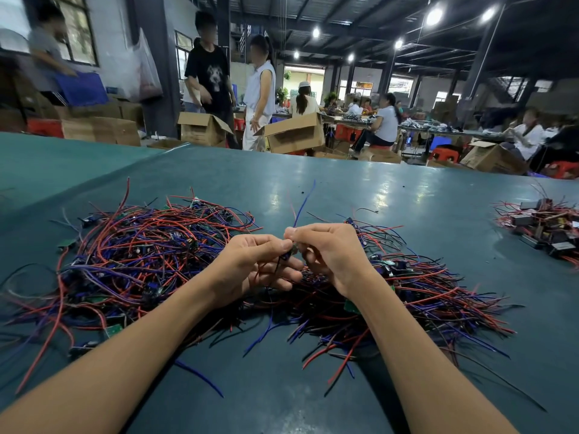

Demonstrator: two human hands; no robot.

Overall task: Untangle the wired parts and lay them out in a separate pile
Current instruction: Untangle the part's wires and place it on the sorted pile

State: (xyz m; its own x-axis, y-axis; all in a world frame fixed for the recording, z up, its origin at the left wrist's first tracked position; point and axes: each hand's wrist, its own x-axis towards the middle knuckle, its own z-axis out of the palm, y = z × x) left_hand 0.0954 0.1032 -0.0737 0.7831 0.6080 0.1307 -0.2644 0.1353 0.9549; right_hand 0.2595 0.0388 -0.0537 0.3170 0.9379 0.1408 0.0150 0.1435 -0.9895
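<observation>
Both hands, left hand [250, 264] and right hand [326, 252], pinch one wired part [286, 256], seemingly mid-untangling; next, it needs freeing and laying on the neater right pile [423, 292].

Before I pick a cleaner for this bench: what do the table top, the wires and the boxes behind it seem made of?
Table top: likely vinyl or rubber sheet, glossy teal; it mirrors the ceiling lamps.
Wires: soft plastic insulation, red, blue and black, satin; they curl loosely.
Boxes: brown cardboard, matte, with bent open flaps.
</observation>
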